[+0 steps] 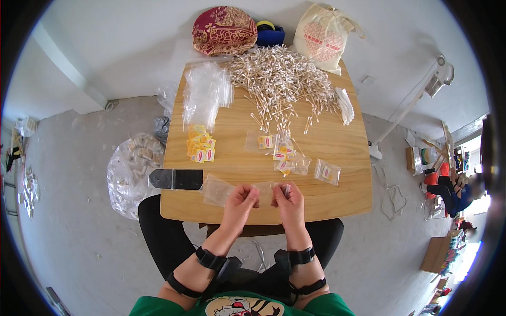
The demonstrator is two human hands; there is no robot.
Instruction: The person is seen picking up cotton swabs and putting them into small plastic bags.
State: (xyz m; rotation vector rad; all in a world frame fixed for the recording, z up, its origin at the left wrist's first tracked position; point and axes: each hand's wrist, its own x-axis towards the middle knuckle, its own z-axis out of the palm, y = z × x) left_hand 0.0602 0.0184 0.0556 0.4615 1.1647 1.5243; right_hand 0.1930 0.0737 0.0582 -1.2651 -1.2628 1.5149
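Near the front edge of the wooden table (327,203), my left hand (241,204) and my right hand (289,204) are closed in pinches. Between them stretches a small clear plastic bag (264,190), gripped at both sides. More clear bags (216,190) lie flat beside my left hand. Just beyond my hands are small bags with yellow-and-white cards (283,154) and a few cotton swabs. To the right of them lies a clear bag with a card inside (327,172). A card (265,141) rests on another clear bag.
Loose cotton swabs (284,73) are heaped at the back, beside a stack of clear bags (204,89). Yellow-and-white cards (200,145) and a black strip (182,179) lie left. A cloth bag (322,39) and blue tape dispenser (270,36) stand behind; a filled plastic sack (132,176) sits on the floor.
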